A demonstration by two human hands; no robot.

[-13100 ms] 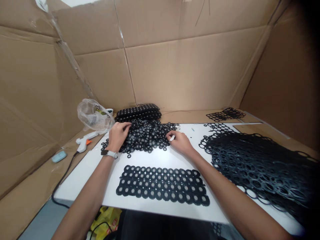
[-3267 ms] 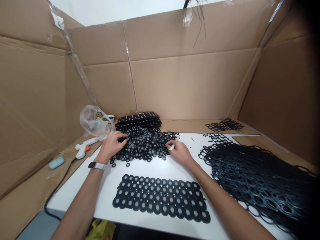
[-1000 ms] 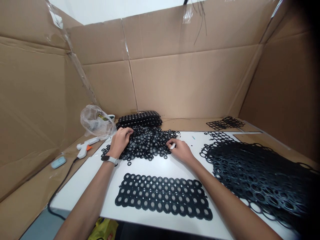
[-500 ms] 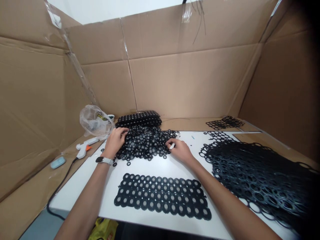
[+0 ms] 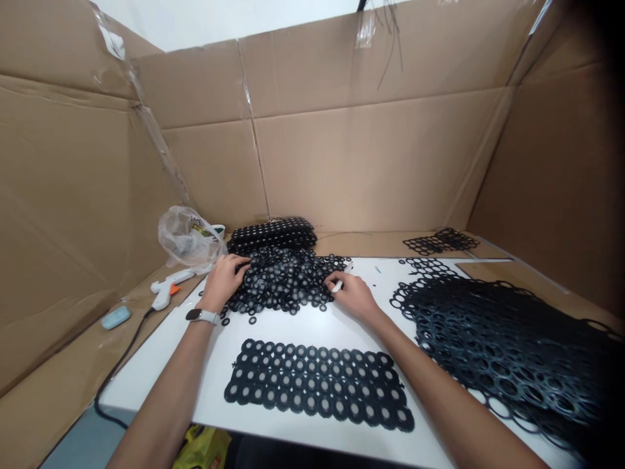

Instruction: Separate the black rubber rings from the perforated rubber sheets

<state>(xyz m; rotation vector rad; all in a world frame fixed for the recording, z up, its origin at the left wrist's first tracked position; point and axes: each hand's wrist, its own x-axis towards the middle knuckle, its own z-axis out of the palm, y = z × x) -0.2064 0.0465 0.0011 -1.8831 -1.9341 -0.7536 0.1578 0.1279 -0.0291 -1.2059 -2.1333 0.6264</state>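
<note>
Touching the left edge of the pile (image 5: pixel 283 283) of small black rings, the left hand (image 5: pixel 225 280) has its fingers curled and its thumb drawn in close to them; whether a ring sits between the tips cannot be told. A watch (image 5: pixel 194 314) with a pale band circles that wrist. At the pile's right edge, the right hand (image 5: pixel 355 294) grips a slim white tool (image 5: pixel 337 286) between thumb and bent fingers, the tips close against the pile. The pile itself spreads over the white counter (image 5: pixel 141 371), with a loose ring (image 5: pixel 252 320) just in front of it. Nearer the person than the pile, and apart from it, a sheet (image 5: pixel 317 383) of black discs with pale centres lies flat in joined rows. Right behind the pile stands a dark, dotted stack (image 5: pixel 273 232). Left of the pile are a clear bag (image 5: pixel 180 231), a cup (image 5: pixel 218 230) partly behind it, a white glue gun (image 5: pixel 163 296) with an orange trigger, and, farther out, a pale blue case (image 5: pixel 116 317). Well to the pile's right, a large heap (image 5: pixel 498 339) of black netting covers the counter, and a smaller net (image 5: pixel 439 241) lies behind that. Beyond the pile rises a cardboard wall (image 5: pixel 381 169).
</note>
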